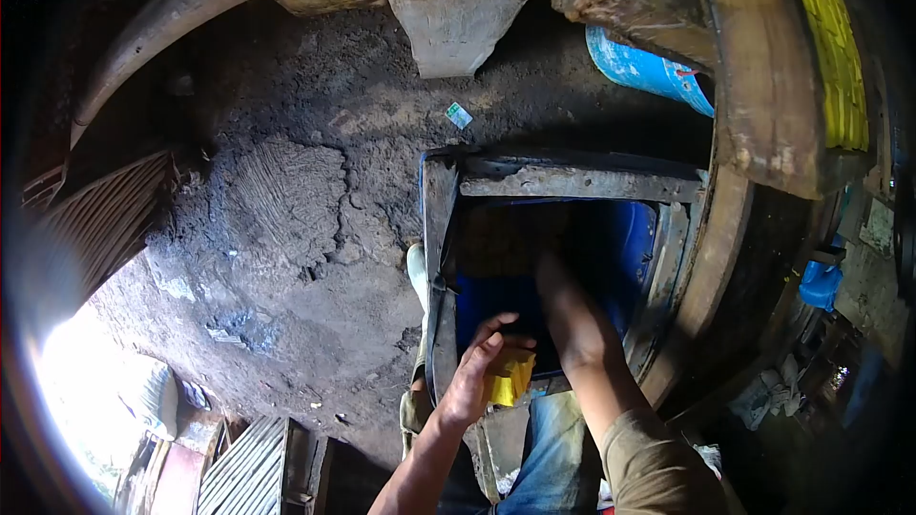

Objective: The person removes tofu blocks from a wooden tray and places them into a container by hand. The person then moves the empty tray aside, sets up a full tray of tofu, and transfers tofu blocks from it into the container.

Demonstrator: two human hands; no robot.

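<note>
My left hand (474, 372) is over the near edge of a wood-framed blue container (634, 238), its fingers curved around a yellow piece (510, 378). My right forearm (577, 324) reaches down into the dark inside of the container. The right hand (549, 262) is in deep shadow there, so its fingers and anything they hold cannot be made out. Dim brownish shapes lie at the container's far left inside. Weathered wooden boards (582, 183) form the container's rim.
Cracked dirt floor (286, 200) spreads to the left, with a small packet (459, 115) on it. A blue drum (649, 72) and a curved timber (768, 67) with yellow strips (835, 48) stand at the upper right. Slatted wood (243, 467) lies at lower left.
</note>
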